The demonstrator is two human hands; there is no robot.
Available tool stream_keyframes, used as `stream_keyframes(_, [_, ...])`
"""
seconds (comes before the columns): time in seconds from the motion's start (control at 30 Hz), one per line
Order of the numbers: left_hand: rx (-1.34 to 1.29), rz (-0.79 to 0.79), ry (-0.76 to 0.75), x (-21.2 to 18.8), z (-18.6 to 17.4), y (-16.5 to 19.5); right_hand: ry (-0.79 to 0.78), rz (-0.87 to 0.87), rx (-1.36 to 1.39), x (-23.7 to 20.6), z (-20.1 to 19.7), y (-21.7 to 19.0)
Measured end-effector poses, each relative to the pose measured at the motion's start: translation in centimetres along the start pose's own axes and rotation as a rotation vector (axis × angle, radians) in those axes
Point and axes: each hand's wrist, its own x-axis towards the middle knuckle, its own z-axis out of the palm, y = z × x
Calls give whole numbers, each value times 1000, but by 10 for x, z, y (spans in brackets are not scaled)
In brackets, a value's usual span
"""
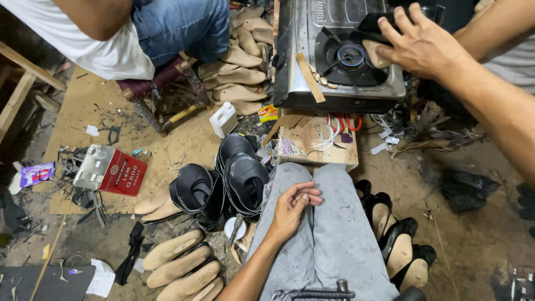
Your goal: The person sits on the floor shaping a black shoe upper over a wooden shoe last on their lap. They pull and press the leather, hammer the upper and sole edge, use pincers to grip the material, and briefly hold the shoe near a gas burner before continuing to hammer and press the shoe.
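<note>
cluttered workshop floor — right hand grips a shoe over the stove, left hand loose, empty on lap.

Packages and labels scattered on the workshop floor

A rectangular metal tin lies on its side on the brown board at the left, its broad face red with white print and its end bare silver. Well to its left, by the edge of the floor, lies a small flat purple packet with a red and white patch. A white plastic jug with a moulded handle stands near the front left corner of the gas stove, plain with no label showing. Just right of it, under the stove's front edge, sits a small crumpled yellow packet with a red label.
</note>
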Motion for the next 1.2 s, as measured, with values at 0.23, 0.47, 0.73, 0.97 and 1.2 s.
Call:
stream_keyframes(0.23, [5,16,2,-1,-1,-1,61,173,295,4,-6,4])
stream_keyframes(0.47, [-2,11,-2,-1,-3,-1,-126,1210,1621,24,15,-12])
stream_keyframes(0.73, [-23,1,1,0,-4,-3,-131,1248,1616,22,14,-25])
stream_keyframes(0.97, [2,9,12,-1,-3,2,79,371,521,1,11,-25])
stream_keyframes(1.2, [4,6,8,0,-3,2,137,37,-4,-2,5,-19])
